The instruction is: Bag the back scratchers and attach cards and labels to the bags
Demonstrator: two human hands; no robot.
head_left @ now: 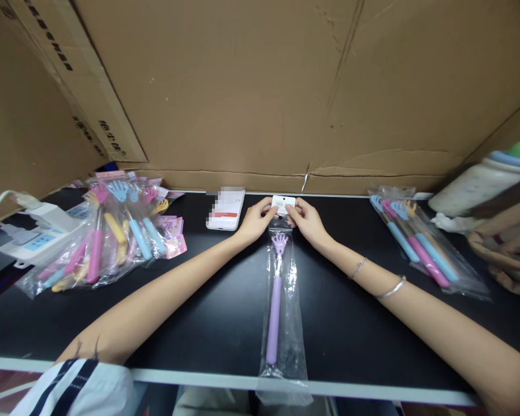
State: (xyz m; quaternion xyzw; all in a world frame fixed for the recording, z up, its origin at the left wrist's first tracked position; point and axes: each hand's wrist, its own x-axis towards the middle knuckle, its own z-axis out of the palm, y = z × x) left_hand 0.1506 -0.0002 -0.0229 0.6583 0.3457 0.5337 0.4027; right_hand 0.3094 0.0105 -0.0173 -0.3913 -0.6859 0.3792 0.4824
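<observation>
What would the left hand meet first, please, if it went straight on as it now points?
The left hand already touches the white card; past it, probably the cardboard wall, though depth is unclear and the right hand is close to that line.

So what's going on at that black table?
Someone's left hand and right hand are pinching a small white card at the top of a clear plastic bag. Inside the bag lies a purple stick with a tiny hand on its end. More bagged sticks lie to the left and right, and a phone rests by the left hand.
</observation>
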